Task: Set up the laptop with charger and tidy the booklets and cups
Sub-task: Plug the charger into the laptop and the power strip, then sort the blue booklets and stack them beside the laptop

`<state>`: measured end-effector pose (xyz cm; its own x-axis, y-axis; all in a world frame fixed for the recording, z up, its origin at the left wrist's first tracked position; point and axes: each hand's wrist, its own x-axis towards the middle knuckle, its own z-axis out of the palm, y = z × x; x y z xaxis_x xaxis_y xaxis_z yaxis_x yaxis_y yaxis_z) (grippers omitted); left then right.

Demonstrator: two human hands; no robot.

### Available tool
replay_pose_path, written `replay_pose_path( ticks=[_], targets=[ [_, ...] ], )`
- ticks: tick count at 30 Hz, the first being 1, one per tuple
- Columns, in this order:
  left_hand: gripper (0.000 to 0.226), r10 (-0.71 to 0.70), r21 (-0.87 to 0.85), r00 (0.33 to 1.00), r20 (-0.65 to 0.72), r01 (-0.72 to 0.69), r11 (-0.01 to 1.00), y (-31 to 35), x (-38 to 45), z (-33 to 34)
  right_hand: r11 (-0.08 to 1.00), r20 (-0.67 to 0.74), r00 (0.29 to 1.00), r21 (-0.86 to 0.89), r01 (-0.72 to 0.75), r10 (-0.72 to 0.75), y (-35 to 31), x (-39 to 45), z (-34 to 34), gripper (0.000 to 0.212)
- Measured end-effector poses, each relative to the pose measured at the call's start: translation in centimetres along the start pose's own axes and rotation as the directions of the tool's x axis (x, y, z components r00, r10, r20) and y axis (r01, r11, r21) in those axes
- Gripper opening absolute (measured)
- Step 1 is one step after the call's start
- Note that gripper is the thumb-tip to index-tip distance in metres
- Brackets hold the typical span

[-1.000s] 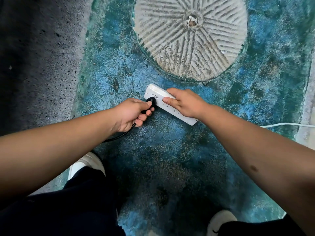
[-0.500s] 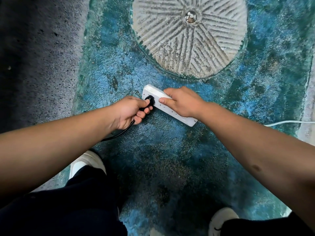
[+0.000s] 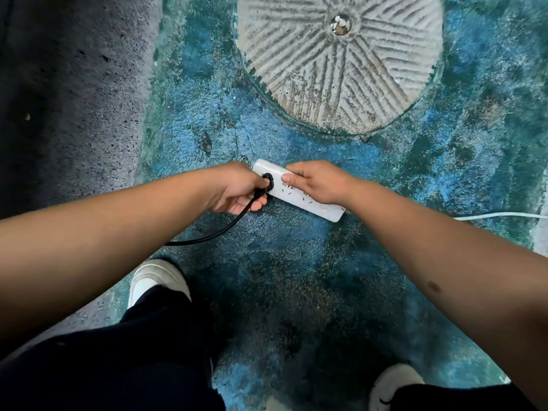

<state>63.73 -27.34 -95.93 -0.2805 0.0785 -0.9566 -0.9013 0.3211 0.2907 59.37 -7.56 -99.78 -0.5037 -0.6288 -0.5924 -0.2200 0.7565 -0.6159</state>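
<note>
From the head view, we push the black plug (image 3: pixel 267 180) into the white power strip (image 3: pixel 299 192) on the blue floor (image 3: pixel 296 277). Our left hand (image 3: pixel 237 189) wraps its fingers around the plug; our right hand (image 3: pixel 315 180) holds the strip still. The plug is hard, its cord (image 3: pixel 219 231) bendy, so we grab the plug. It now sits deeper than a moment ago.

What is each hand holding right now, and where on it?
The left hand grips the black plug at its body, on the white power strip. The right hand holds the strip around its middle.
</note>
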Motion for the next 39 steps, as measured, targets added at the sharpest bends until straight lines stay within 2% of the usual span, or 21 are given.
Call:
replay_pose_path(
  ticks=[4,7,8,10,11,13,15,17,19,22,26,29,36,39],
  targets=[
    [0.012,0.005,0.178,1.000,-0.023,-0.001,0.984,0.2,-0.4,0.6,0.998,-0.019,0.999,-0.058,-0.031,0.029,0.2,0.8,0.7,0.041],
    [0.014,0.100,0.374,0.991,-0.094,-0.058,0.926,0.5,-0.4,1.0,0.991,-0.077,0.995,-0.111,-0.078,0.070,0.4,0.9,1.1,0.038],
    [0.018,0.172,0.506,0.977,-0.126,-0.086,0.859,0.8,-0.6,1.0,0.981,-0.109,0.991,-0.168,-0.101,0.083,0.4,0.9,1.1,0.040],
    [0.028,0.335,0.770,0.930,-0.149,-0.104,0.630,1.5,-1.2,0.9,0.955,-0.156,0.984,-0.267,-0.129,0.089,0.2,1.0,1.0,0.046],
    [0.034,0.389,0.846,0.911,-0.139,-0.095,0.525,1.9,-1.4,0.9,0.948,-0.166,0.982,-0.290,-0.134,0.088,0.1,1.0,1.0,0.048],
    [0.042,0.436,0.905,0.893,-0.109,-0.092,0.415,2.6,-1.8,0.9,0.943,-0.178,0.979,-0.300,-0.146,0.096,0.0,1.0,1.1,0.054],
    [0.052,0.467,0.910,0.881,-0.076,-0.130,0.395,3.2,-2.0,0.9,0.944,-0.192,0.975,-0.288,-0.162,0.109,0.2,0.8,1.2,0.062],
    [0.075,0.489,0.915,0.870,-0.055,-0.153,0.373,3.3,-2.0,0.9,0.938,-0.192,0.974,-0.298,-0.176,0.122,0.3,0.2,1.1,0.072],
    [0.089,0.521,0.954,0.852,-0.056,-0.109,0.281,3.3,-2.4,0.6,0.913,-0.202,0.966,-0.343,-0.221,0.158,0.4,-0.7,0.8,0.083],
    [0.098,0.495,0.990,0.868,-0.048,-0.023,0.136,3.1,-2.8,0.4,0.869,-0.224,0.940,-0.370,-0.328,0.259,0.0,-2.5,-0.2,0.097],
    [0.102,0.441,0.990,0.895,-0.072,0.009,0.143,3.3,-5.5,0.9,0.834,-0.197,0.910,-0.366,-0.413,0.364,-2.0,-6.1,-2.0,0.104],
    [0.105,0.471,0.987,0.879,-0.073,-0.003,0.158,3.5,-9.6,1.9,0.832,-0.169,0.896,-0.335,-0.443,0.409,-4.8,-9.7,-4.0,0.106],
    [0.103,0.510,0.991,0.856,-0.088,0.021,0.135,5.0,-23.8,2.6,0.842,-0.123,0.888,-0.282,-0.460,0.443,-14.1,-19.7,-10.1,0.114],
    [0.101,0.524,0.984,0.843,-0.120,0.032,0.174,6.4,-31.4,2.4,0.850,-0.103,0.890,-0.263,-0.456,0.445,-19.5,-24.8,-13.1,0.114]
  ],
)
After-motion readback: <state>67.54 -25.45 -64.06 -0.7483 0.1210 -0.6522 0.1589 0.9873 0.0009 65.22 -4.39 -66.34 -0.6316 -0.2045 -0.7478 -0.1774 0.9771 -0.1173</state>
